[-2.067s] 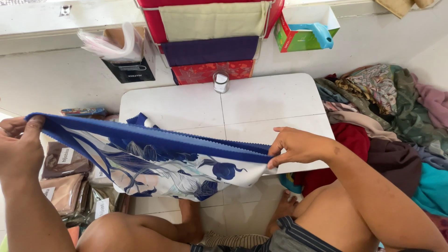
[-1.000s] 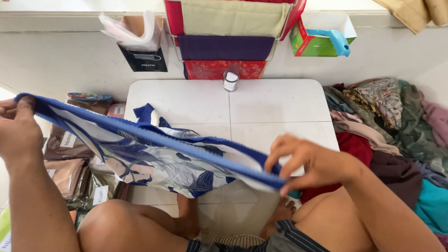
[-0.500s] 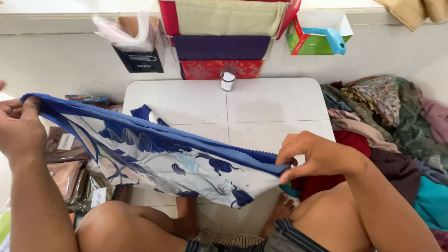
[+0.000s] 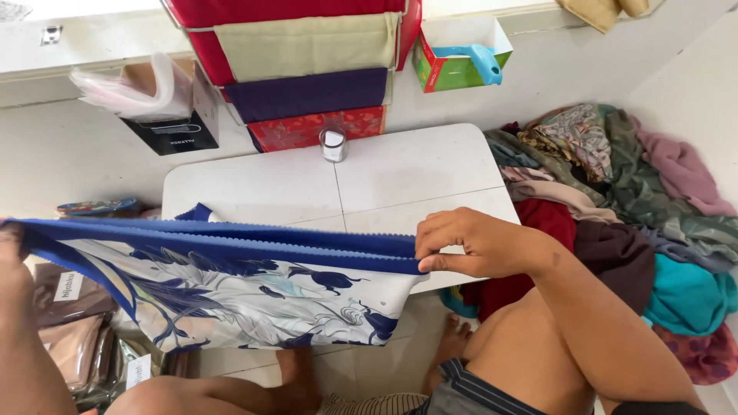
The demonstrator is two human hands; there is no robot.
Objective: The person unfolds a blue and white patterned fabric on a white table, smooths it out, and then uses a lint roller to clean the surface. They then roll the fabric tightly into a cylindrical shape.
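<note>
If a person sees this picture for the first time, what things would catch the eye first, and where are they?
First is the blue scarf with a white floral panel, stretched across the foreground between the right hand and the left hand at the left edge. Behind it stands a low white table with a small jar. A heap of colourful fabrics fills the right side.

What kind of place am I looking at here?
Probably a home workspace for folding or packing scarves: a pile of assorted fabrics beside a low white table, folded cloths on a rack, and packaged scarves on the floor.
</note>
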